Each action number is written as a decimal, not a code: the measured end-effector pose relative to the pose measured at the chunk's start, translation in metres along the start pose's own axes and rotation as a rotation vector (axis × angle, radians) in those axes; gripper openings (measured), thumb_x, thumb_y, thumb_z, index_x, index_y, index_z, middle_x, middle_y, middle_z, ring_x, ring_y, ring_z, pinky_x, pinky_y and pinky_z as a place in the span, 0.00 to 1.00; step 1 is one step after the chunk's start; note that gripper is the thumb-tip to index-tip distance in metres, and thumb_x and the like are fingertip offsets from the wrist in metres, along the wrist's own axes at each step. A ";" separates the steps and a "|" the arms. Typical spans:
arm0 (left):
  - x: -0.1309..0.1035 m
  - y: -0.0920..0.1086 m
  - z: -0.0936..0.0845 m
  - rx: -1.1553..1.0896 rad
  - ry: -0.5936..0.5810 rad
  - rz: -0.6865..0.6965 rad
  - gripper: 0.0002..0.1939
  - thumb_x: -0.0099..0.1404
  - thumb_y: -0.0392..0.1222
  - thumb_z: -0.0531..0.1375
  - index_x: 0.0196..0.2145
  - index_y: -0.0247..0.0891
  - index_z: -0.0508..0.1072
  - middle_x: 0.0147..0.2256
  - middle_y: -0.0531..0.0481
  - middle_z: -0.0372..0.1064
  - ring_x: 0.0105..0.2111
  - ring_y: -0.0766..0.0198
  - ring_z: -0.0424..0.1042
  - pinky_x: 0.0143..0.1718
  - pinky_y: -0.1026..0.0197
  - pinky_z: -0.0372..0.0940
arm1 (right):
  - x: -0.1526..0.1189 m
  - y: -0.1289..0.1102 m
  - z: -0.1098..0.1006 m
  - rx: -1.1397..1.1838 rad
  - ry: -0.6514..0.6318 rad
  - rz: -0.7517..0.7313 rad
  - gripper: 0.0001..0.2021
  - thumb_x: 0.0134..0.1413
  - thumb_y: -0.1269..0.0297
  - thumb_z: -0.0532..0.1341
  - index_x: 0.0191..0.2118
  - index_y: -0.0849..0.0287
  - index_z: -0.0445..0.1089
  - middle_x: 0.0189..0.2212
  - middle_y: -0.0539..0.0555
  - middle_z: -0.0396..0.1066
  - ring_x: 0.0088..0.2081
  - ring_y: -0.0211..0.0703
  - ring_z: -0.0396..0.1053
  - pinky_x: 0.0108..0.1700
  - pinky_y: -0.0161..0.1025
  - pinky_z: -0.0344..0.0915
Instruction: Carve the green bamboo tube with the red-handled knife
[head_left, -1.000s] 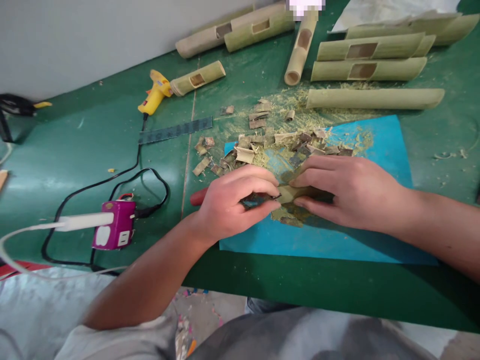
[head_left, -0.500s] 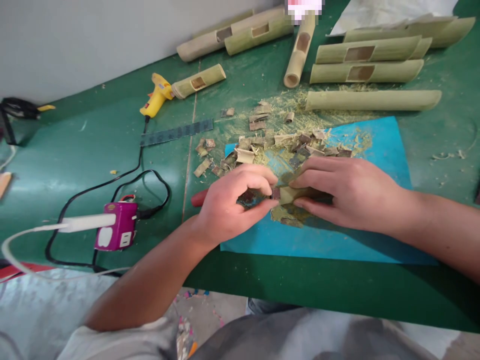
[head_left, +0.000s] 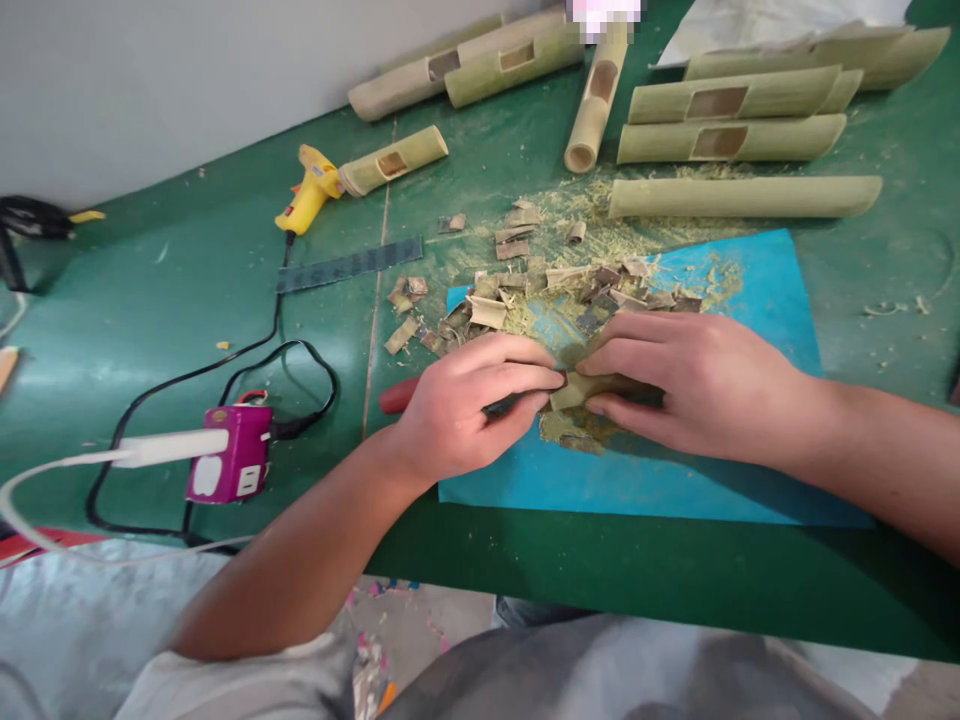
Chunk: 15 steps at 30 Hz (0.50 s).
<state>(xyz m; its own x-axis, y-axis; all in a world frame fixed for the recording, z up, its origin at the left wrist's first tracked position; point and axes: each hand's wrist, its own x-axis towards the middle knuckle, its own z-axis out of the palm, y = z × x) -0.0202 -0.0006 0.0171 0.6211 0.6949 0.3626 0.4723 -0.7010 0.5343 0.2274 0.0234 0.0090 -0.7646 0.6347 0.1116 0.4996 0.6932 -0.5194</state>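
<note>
Over the blue sheet point(head_left: 660, 490), my right hand point(head_left: 682, 385) is closed around a greenish bamboo piece point(head_left: 574, 390), most of it hidden under the fingers. My left hand point(head_left: 480, 405) meets the left end of that piece with its fingers pressed together. A small dark edge shows at the left fingertips; what they pinch is too hidden to name. A red handle point(head_left: 397, 395) sticks out to the left behind my left hand. Beyond both hands lie brown bamboo chips point(head_left: 489, 312) and yellowish shavings.
Cut bamboo tubes point(head_left: 731, 140) lie across the back of the green table point(head_left: 480, 550). A yellow glue gun point(head_left: 307, 190), a dark ribbed strip point(head_left: 352, 265) and a purple power block point(head_left: 231, 455) with cables are on the left.
The fingers of my left hand have closed and moved slightly right, now covering the small brown piece that showed between them. My right hand has hardly moved.
</note>
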 end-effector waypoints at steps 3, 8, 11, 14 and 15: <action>0.000 -0.001 0.001 -0.002 -0.032 -0.007 0.06 0.68 0.34 0.64 0.43 0.35 0.77 0.43 0.44 0.77 0.44 0.63 0.77 0.48 0.62 0.72 | 0.000 0.000 0.000 0.004 0.004 -0.006 0.15 0.65 0.58 0.55 0.45 0.60 0.76 0.38 0.59 0.73 0.38 0.48 0.71 0.37 0.43 0.63; -0.001 -0.002 0.000 0.107 -0.014 0.010 0.03 0.69 0.34 0.62 0.40 0.35 0.77 0.37 0.47 0.77 0.38 0.64 0.76 0.42 0.62 0.72 | 0.000 -0.001 0.001 0.007 0.004 -0.001 0.15 0.65 0.58 0.55 0.44 0.59 0.76 0.38 0.59 0.73 0.38 0.47 0.71 0.36 0.42 0.62; -0.002 -0.001 0.000 0.096 -0.017 0.029 0.03 0.68 0.33 0.62 0.40 0.34 0.76 0.37 0.46 0.76 0.38 0.64 0.75 0.41 0.62 0.71 | 0.000 -0.001 0.001 -0.003 0.008 -0.005 0.14 0.65 0.58 0.55 0.44 0.58 0.75 0.37 0.58 0.73 0.38 0.47 0.70 0.36 0.42 0.62; -0.001 -0.001 -0.001 0.039 -0.023 0.041 0.04 0.68 0.33 0.62 0.41 0.34 0.76 0.38 0.45 0.75 0.39 0.65 0.75 0.42 0.63 0.71 | 0.000 0.000 0.000 -0.008 0.014 -0.011 0.14 0.65 0.58 0.55 0.43 0.58 0.75 0.37 0.58 0.73 0.38 0.46 0.70 0.36 0.41 0.61; -0.001 -0.002 -0.002 0.032 -0.032 0.042 0.05 0.68 0.33 0.62 0.42 0.34 0.76 0.38 0.45 0.75 0.39 0.65 0.75 0.42 0.63 0.71 | 0.000 0.000 0.000 -0.008 0.014 -0.013 0.14 0.65 0.58 0.55 0.43 0.58 0.75 0.37 0.58 0.73 0.37 0.46 0.70 0.36 0.41 0.61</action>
<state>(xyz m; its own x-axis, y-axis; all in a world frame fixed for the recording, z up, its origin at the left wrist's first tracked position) -0.0231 0.0001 0.0167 0.6602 0.6594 0.3598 0.4646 -0.7348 0.4941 0.2275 0.0233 0.0089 -0.7654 0.6301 0.1307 0.4927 0.7044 -0.5109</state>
